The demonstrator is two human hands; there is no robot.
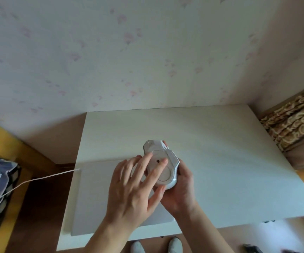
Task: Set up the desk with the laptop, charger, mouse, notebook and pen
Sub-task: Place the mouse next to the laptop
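Right hand (179, 189) gripping mouse (163, 162) belly-up above tabletop (220, 152); left hand (133, 187) fingers straight, touching its underside. Laptop (93, 198) lying closed, charger cable (38, 179) attached. Notebook, pen not showing; mouse not yet placed.

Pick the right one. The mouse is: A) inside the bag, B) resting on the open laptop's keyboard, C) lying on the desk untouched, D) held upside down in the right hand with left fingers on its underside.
D: the right hand grips the mouse underside up, above the closed laptop, and left hand fingers touch its base.
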